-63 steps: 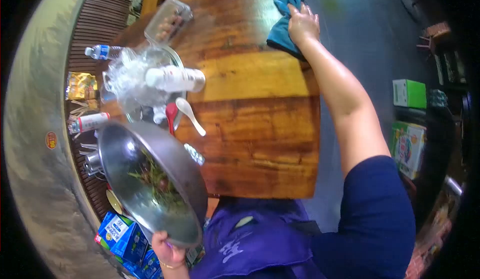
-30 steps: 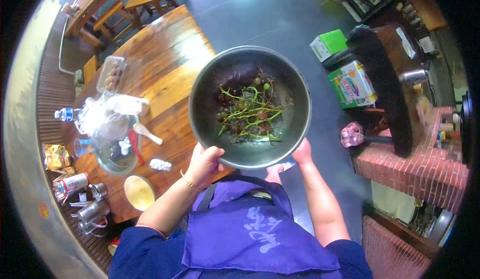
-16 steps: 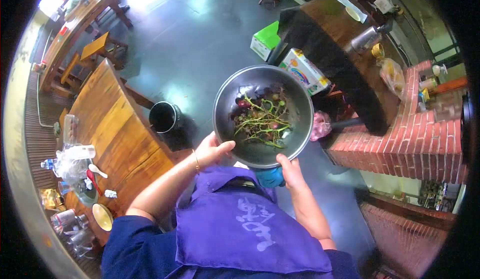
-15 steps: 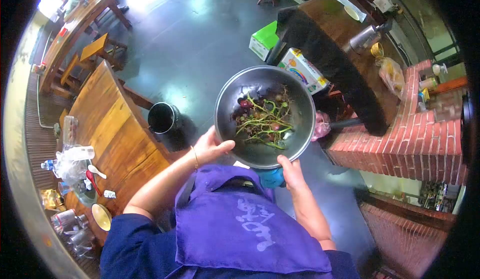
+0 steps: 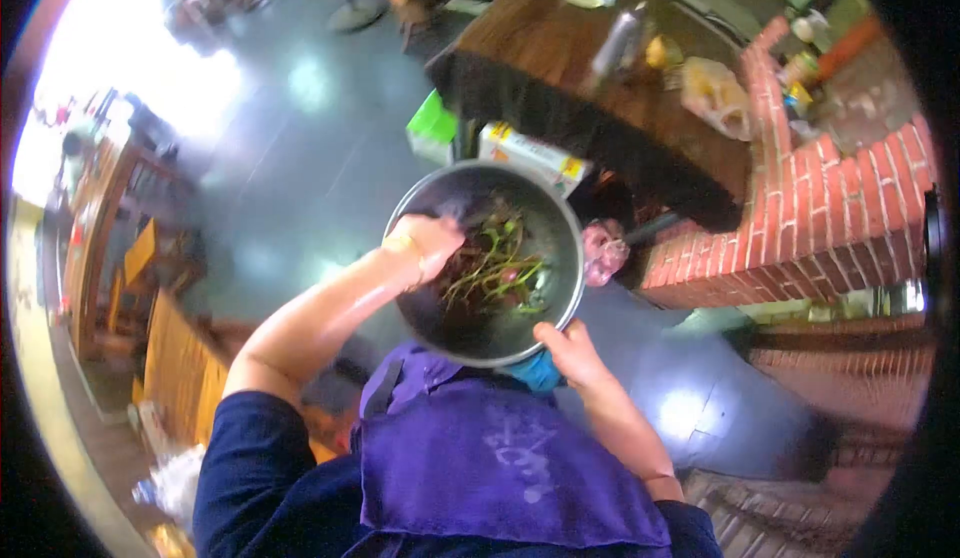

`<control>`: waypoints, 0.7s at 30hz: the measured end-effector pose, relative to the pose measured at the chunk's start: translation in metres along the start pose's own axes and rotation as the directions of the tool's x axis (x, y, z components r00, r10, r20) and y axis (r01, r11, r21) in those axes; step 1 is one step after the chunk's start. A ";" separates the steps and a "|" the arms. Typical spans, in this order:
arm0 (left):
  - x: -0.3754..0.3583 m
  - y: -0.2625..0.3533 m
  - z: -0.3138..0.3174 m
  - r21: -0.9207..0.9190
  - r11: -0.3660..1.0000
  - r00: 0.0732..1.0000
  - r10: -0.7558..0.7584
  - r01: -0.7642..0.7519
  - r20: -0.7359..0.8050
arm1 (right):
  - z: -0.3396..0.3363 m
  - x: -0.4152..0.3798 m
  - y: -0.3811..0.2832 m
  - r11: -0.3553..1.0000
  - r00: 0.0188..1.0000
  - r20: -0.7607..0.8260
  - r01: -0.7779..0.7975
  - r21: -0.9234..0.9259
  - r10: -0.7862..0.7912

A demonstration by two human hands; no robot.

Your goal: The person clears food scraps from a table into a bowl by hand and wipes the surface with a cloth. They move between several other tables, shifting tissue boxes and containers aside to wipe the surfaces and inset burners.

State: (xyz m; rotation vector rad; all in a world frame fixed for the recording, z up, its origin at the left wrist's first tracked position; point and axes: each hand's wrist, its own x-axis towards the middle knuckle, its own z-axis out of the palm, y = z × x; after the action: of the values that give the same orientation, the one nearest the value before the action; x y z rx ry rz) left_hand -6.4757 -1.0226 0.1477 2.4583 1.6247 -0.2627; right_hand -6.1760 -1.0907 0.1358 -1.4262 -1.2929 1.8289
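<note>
Head view: I had the metal bowl (image 5: 475, 330) mid-frame, right hand (image 5: 572, 350) clamped on its lower-right rim, left hand (image 5: 428, 243) curled inside, hold unclear; likely stiff, slick, best gripped by the rim.

Grey floor (image 5: 290, 173), red-brick wall (image 5: 800, 238), dark wooden table (image 5: 540, 38), bright glare (image 5: 140, 58), perhaps daylight

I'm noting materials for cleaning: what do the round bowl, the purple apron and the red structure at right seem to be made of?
Bowl: probably steel, dull grey with a shiny rim. Apron: likely cloth, matte, as its soft folds suggest. Red structure: likely brick, matte, with pale mortar lines.
</note>
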 end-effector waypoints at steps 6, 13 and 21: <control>0.074 -0.074 -0.034 -0.138 0.990 1.000 0.016 -0.015 0.007 | 0.007 0.098 -0.032 0.985 0.992 -0.071 0.092 -0.144 -0.103; 0.140 -0.173 -0.058 -0.206 0.957 0.974 0.181 -0.206 -0.136 | 0.025 0.196 -0.084 0.997 0.993 -0.112 0.032 -0.071 -0.040; 0.213 -0.224 -0.053 -0.984 0.123 0.987 0.077 0.131 0.141 | 0.014 0.277 -0.081 0.999 0.985 -0.170 -0.004 0.048 0.013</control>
State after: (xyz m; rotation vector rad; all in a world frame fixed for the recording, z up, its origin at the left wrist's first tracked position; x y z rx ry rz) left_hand -6.5977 -0.7334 0.1346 1.2218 1.0729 0.5199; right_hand -6.2970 -0.8342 0.0776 -1.5279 -1.1527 1.6906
